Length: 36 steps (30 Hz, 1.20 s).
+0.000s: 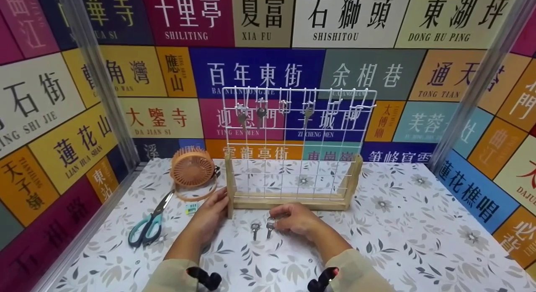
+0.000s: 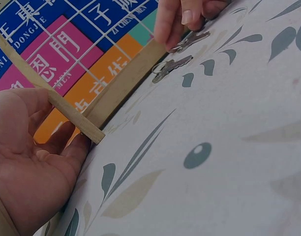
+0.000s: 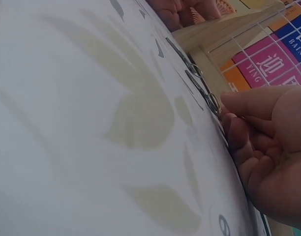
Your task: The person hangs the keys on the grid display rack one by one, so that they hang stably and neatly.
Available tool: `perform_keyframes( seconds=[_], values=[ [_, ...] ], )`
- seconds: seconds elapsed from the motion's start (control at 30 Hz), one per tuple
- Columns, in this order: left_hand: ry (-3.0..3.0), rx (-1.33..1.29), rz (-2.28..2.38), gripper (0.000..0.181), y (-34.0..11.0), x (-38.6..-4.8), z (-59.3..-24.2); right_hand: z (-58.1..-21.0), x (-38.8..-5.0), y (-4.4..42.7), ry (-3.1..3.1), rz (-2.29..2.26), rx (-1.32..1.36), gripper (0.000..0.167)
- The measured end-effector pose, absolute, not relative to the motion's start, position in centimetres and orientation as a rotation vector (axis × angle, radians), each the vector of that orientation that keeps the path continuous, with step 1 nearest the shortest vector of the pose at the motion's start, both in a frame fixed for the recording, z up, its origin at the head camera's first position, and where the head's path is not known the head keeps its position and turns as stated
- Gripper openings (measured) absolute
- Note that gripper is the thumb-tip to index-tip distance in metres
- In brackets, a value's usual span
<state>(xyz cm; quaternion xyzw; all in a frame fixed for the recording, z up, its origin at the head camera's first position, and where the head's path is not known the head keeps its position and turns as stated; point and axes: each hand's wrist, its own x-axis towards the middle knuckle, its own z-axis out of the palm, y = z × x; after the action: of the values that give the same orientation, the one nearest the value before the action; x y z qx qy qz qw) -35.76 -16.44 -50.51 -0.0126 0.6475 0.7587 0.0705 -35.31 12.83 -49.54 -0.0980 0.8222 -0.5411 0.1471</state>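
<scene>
A white wire grid rack (image 1: 297,158) stands upright in a wooden base. My left hand (image 1: 212,214) grips its left wooden post (image 2: 67,110), thumb on one side and fingers curled behind. Two keys with rings lie on the tablecloth in front of the base. The right key (image 1: 270,231) has its ring at the thumb and forefinger of my right hand (image 1: 299,218), which pinch it; its shaft lies on the cloth. Beside it, the left key (image 1: 255,231) lies untouched. Several keys, such as one key (image 1: 309,112), hang from hooks along the rack's upper part.
An orange fan (image 1: 192,168) stands left of the rack. Scissors (image 1: 150,225) with teal and dark handles lie at the left, near a small green-and-yellow item (image 1: 191,208). A leaf-patterned cloth (image 1: 418,241) covers the table, and a colourful lettered wall (image 1: 259,70) rises behind.
</scene>
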Motion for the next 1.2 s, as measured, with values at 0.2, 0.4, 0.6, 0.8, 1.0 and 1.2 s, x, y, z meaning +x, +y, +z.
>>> perform_keyframes(
  seconds=[0.2,0.4,0.6,0.8,1.0,1.2],
  values=[
    [1.958,-0.04,2.265,0.052,-16.37,-35.56,-50.14,-49.67,-35.21,12.66,2.415,-1.512,-0.34,0.04],
    [1.966,-0.055,2.25,0.051,-16.22,-35.35,-49.74,-49.7,-35.01,12.71,2.458,-1.472,-0.364,0.032],
    [1.96,-0.041,2.255,0.052,-16.3,-35.35,-49.78,-49.53,-34.83,12.74,2.474,-1.425,-0.37,0.031],
    [1.962,-0.036,2.262,0.051,-16.39,-35.49,-50.0,-49.54,-34.75,12.71,2.492,-1.367,-0.407,0.037],
    [1.959,-0.047,2.264,0.051,-16.4,-35.56,-50.08,-49.58,-34.72,12.82,2.483,-1.366,-0.424,0.028],
    [1.951,0.002,2.28,0.053,-16.4,-35.51,-50.3,-49.74,-34.77,13.48,2.415,-1.463,-0.435,0.016]
  ],
)
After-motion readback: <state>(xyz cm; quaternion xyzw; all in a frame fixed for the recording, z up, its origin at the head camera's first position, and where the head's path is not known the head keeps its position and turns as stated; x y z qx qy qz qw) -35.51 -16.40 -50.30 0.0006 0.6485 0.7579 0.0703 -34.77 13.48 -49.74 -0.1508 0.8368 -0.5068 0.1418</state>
